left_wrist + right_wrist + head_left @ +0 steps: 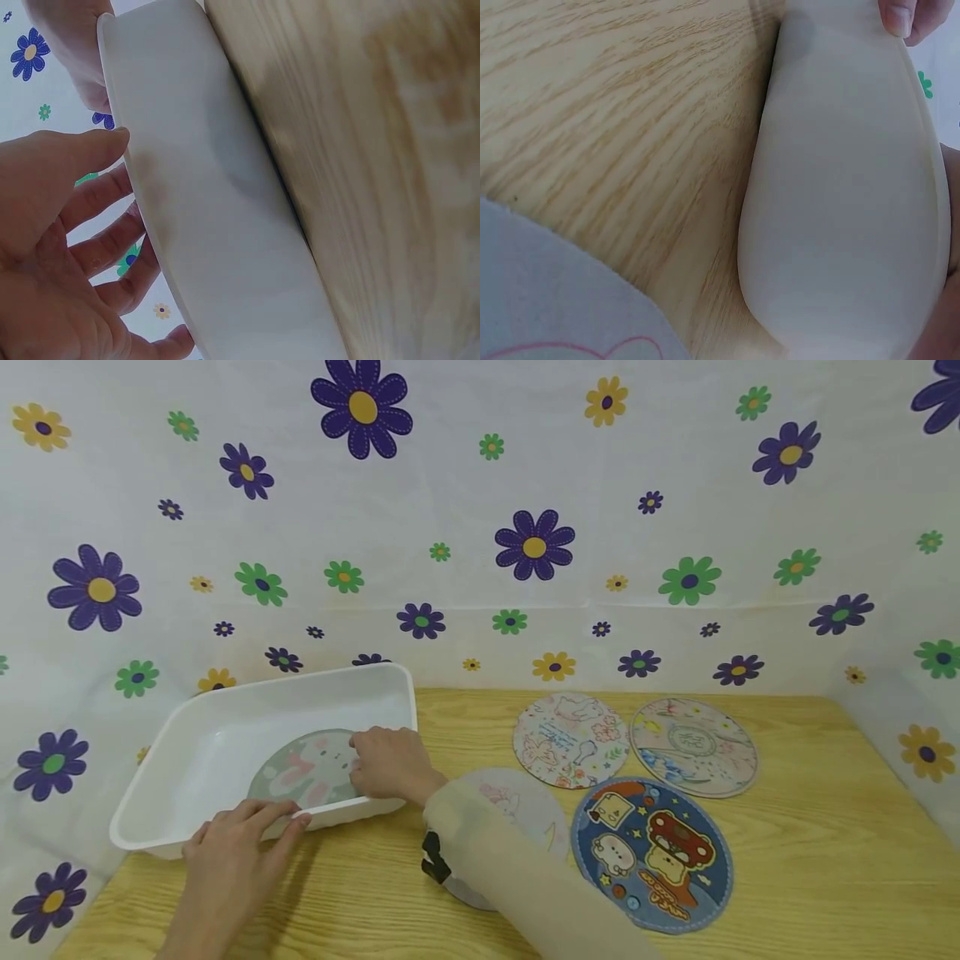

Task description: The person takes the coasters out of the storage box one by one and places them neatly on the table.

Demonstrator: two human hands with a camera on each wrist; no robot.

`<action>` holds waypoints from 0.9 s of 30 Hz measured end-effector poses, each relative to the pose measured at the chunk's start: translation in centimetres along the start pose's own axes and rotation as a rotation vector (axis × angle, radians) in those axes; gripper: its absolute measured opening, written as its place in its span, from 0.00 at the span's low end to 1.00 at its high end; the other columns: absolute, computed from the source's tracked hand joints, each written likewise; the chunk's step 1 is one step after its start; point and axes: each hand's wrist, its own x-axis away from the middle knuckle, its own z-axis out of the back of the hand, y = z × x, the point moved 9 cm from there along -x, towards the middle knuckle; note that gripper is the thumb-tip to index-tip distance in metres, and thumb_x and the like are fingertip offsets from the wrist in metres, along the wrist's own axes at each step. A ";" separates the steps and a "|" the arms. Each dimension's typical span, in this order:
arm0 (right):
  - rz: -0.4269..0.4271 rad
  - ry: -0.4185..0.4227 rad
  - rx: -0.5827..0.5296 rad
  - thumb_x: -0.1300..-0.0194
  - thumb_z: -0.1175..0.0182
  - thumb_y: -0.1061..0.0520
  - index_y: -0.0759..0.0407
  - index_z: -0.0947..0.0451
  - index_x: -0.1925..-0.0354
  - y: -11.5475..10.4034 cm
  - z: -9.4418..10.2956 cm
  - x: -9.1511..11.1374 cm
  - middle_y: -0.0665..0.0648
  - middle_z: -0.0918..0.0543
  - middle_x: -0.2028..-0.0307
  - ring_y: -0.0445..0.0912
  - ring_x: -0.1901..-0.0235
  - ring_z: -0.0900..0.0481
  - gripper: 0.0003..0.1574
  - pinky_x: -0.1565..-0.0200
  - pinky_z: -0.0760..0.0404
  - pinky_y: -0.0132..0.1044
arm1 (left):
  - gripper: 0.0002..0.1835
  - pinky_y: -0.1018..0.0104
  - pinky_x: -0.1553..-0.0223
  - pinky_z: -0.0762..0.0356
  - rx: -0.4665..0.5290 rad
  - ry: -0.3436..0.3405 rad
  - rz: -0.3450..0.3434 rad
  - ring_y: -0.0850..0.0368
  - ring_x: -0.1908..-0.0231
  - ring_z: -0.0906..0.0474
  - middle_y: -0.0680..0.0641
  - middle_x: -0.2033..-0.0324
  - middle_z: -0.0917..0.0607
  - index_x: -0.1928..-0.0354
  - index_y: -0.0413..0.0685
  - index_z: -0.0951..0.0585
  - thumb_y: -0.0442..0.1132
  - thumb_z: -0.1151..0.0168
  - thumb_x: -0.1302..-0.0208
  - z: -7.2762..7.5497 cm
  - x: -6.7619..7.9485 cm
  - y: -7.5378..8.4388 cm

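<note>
A white plastic basin (300, 693) stands at the left of the table, and a grey round mat (307, 772) with a pink-eared rabbit face lies inside it. My left hand (243, 852) is at the front rim, its loosely spread fingers reaching over to the mat's near edge. In the left wrist view, the thumb (105, 148) touches the rim. At the right end of the basin, my right hand (393, 764) reaches in with curled fingers at the mat's right edge. Its fingertips are hidden in the head view.
Several more round mats lie on the wooden table to the right: a pale one (551, 814) partly under the right sleeve, a pink-patterned one (573, 739), a floral one (697, 747) and a blue bear one (652, 856). Behind hangs a flowered white cloth (600, 468).
</note>
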 end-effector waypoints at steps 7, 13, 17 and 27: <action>0.009 -0.090 0.164 0.27 0.46 0.44 0.48 0.26 0.61 -0.3 -0.8 0.2 0.45 0.25 0.76 0.41 0.73 0.28 0.11 0.62 0.29 0.33 | 0.16 0.18 0.51 0.35 0.019 0.032 -0.015 0.28 0.52 0.18 0.39 0.54 0.12 0.52 0.48 0.12 0.51 0.33 0.31 0.1 0.2 0.3; 0.018 -0.119 0.143 0.27 0.45 0.48 0.48 0.28 0.65 -0.2 -1.0 -0.1 0.46 0.28 0.78 0.40 0.77 0.32 0.08 0.69 0.32 0.32 | 0.15 0.19 0.51 0.35 0.029 0.049 -0.016 0.28 0.52 0.18 0.39 0.54 0.12 0.52 0.47 0.12 0.50 0.32 0.32 0.2 0.3 0.4; -0.008 -0.089 0.071 0.32 0.39 0.52 0.47 0.21 0.51 0.0 -0.7 -0.4 0.45 0.18 0.68 0.39 0.74 0.29 0.11 0.72 0.32 0.31 | 0.14 0.19 0.50 0.35 0.034 0.050 -0.018 0.28 0.52 0.18 0.39 0.54 0.12 0.53 0.47 0.12 0.49 0.31 0.32 0.2 0.3 0.4; 0.011 -0.067 0.022 0.30 0.40 0.52 0.42 0.17 0.42 -0.1 -0.1 -0.2 0.40 0.13 0.53 0.37 0.67 0.25 0.20 0.69 0.30 0.29 | 0.15 0.18 0.50 0.36 0.028 0.045 -0.025 0.28 0.53 0.18 0.39 0.55 0.11 0.53 0.46 0.12 0.49 0.32 0.32 0.2 0.2 0.3</action>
